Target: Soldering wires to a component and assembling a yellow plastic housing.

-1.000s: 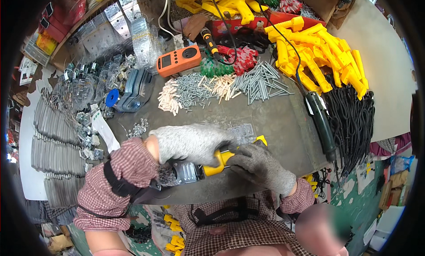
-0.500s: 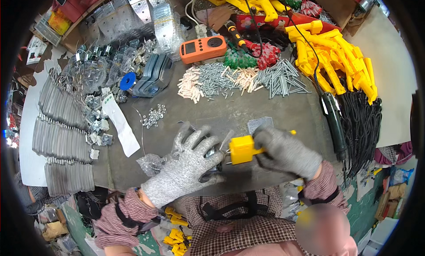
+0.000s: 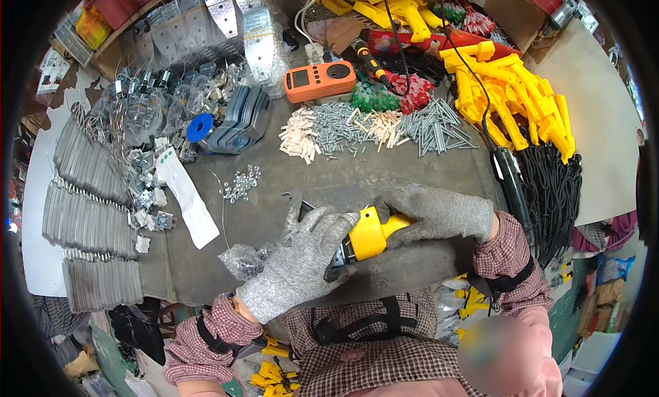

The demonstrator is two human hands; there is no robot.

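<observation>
Both hands wear grey knit gloves. My left hand (image 3: 302, 256) is closed around a dark metal part (image 3: 338, 257), mostly hidden by the fingers. That part meets the open end of a yellow plastic housing (image 3: 368, 238), which has a narrower handle-like end. From the right, my right hand (image 3: 439, 215) grips the narrower end of the housing. A thin bent metal piece (image 3: 303, 204) sticks out beyond the left fingers. Beside the left wrist lies a crumpled clear plastic bag (image 3: 244, 261).
Small clear beads (image 3: 241, 183), a white paper strip (image 3: 187, 198) and stacked grey metal strips (image 3: 89, 218) lie leftward. Screws (image 3: 436, 126), an orange meter (image 3: 320, 81) and yellow housings (image 3: 511, 88) sit farther back. A corded electric screwdriver (image 3: 511, 184) and black cords (image 3: 549, 198) are at right.
The yellow housing has moved against the metal part at my left hand and is now tilted. My right hand has shifted slightly up, covering the grey plate seen behind it before.
</observation>
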